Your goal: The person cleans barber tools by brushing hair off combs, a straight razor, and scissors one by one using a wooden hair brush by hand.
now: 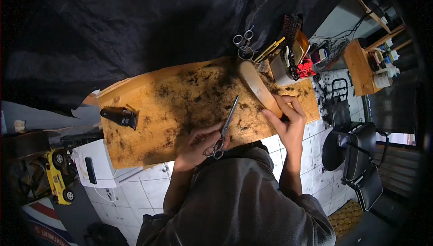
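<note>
My left hand (201,146) is closed around a pair of metal scissors (227,126). Their blades point up and away over the board, and the finger rings hang below the fingers. On the right, my right hand (291,116) pinches the near end of a curved wooden brush (257,85). The brush lies slantwise over the wooden tabletop (155,131); its bristles are hard to make out. Dark hair clippings are scattered over the wood. A black hair clipper (119,117) rests at the left end of the tabletop.
Past the brush, more scissors (243,43) stand beside a metal container (282,69) of combs and tools. A dark cloth (126,34) hangs along the far side. A black chair (361,151) is at right; a yellow toy car (57,176) and a white box (94,164) are at left.
</note>
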The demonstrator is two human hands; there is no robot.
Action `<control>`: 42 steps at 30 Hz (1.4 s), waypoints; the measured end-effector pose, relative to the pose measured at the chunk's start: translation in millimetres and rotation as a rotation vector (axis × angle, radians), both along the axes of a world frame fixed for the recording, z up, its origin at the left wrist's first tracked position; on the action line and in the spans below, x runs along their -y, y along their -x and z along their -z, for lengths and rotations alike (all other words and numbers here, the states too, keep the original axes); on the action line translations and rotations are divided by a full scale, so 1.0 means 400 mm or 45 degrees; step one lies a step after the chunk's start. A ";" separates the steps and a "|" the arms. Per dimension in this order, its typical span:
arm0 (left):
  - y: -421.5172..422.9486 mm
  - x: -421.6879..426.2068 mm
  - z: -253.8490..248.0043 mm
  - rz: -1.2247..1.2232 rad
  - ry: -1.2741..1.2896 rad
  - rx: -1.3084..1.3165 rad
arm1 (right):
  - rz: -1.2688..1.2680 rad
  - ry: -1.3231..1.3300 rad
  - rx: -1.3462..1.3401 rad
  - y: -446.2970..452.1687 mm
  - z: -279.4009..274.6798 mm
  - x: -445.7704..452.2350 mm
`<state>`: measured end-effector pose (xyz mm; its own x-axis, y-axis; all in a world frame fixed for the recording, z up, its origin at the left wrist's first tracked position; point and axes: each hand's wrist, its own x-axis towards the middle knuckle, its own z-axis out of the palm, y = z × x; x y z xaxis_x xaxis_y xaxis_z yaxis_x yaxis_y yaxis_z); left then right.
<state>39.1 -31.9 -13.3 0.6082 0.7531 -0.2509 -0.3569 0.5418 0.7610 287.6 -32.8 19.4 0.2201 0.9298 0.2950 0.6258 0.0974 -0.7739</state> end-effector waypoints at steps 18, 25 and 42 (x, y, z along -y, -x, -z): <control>0.005 0.007 -0.030 -0.024 -0.190 -0.128 | -0.082 -0.065 -0.093 0.016 -0.006 0.004; -0.019 -0.011 -0.041 -0.248 -0.391 -0.484 | -0.905 0.140 -0.108 0.020 -0.012 0.041; -0.025 -0.010 0.004 -0.323 -0.206 -0.177 | -0.713 0.073 -0.035 0.036 0.010 0.045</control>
